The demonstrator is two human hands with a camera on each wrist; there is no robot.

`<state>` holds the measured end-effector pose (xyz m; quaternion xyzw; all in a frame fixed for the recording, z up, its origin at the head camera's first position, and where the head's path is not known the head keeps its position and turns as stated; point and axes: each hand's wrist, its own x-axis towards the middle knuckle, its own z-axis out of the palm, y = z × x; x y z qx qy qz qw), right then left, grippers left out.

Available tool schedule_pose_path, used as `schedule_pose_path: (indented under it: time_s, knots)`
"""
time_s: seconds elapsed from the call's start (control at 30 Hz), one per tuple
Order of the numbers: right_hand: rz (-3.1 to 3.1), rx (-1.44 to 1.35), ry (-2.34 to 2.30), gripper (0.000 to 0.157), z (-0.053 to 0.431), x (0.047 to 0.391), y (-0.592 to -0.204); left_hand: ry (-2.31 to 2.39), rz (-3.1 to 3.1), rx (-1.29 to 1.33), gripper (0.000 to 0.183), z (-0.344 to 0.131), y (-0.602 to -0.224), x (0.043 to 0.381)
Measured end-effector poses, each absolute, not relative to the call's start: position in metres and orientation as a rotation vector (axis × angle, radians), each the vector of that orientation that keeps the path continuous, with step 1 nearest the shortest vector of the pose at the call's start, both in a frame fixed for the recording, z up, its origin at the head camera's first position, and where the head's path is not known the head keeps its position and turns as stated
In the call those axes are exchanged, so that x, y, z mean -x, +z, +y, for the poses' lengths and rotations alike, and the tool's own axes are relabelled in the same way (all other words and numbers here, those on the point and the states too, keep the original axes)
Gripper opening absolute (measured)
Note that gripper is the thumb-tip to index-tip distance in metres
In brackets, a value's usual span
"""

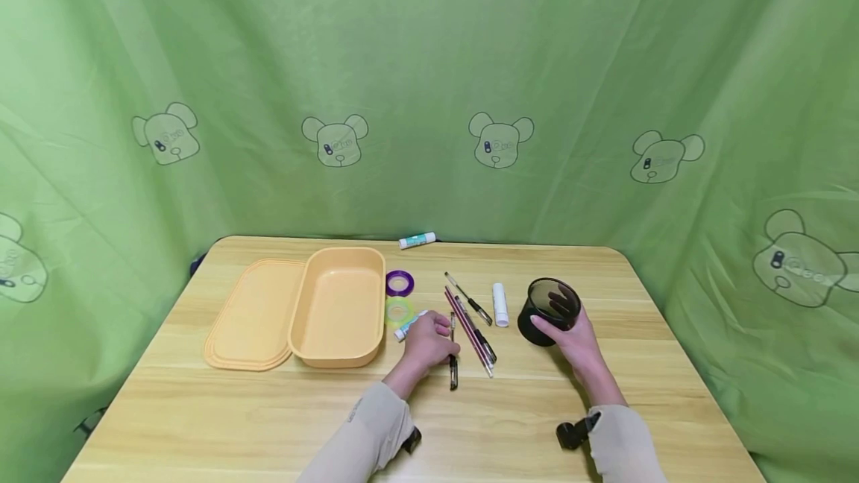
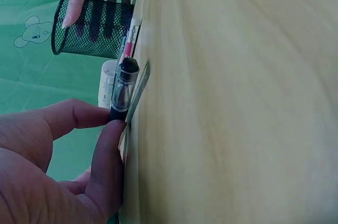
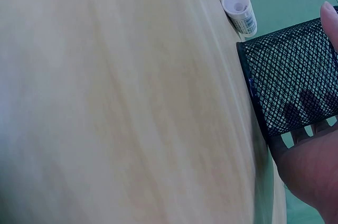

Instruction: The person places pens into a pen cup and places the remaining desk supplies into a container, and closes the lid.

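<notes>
My left hand (image 1: 427,343) pinches a black gel pen (image 1: 453,375) between thumb and finger, low over the table. The pen's clear and black end (image 2: 124,89) shows close up in the left wrist view. My right hand (image 1: 581,349) grips a black mesh pen holder (image 3: 293,71) from its right side, with the thumb at the near side and the fingers behind. The holder's base is at the tabletop. Between the hands lie a second pen (image 1: 479,311), a third pen (image 1: 485,346) and dark red pencils (image 1: 470,330). A white glue stick (image 1: 500,305) is left of the holder.
An open peach box (image 1: 372,352) stands left, beside its lid (image 1: 248,319). Right of the box lie a purple tape roll (image 1: 400,274), a yellow-green tape roll (image 1: 391,312) and a glue stick (image 1: 403,332) partly behind my left hand. Another glue stick (image 1: 417,241) lies at the table's back edge.
</notes>
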<state>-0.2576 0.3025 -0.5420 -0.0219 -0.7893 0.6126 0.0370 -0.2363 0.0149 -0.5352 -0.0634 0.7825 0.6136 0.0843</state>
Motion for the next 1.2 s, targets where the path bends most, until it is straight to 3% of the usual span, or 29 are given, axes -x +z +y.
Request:
schedule_pose_path:
  time_s: [1.2]
  knots:
    - [-2.430,0.075,1.886,0.095,0.302,0.256,-0.540,2.054,1.963,0.193,0.054,0.007,-0.522,0.238]
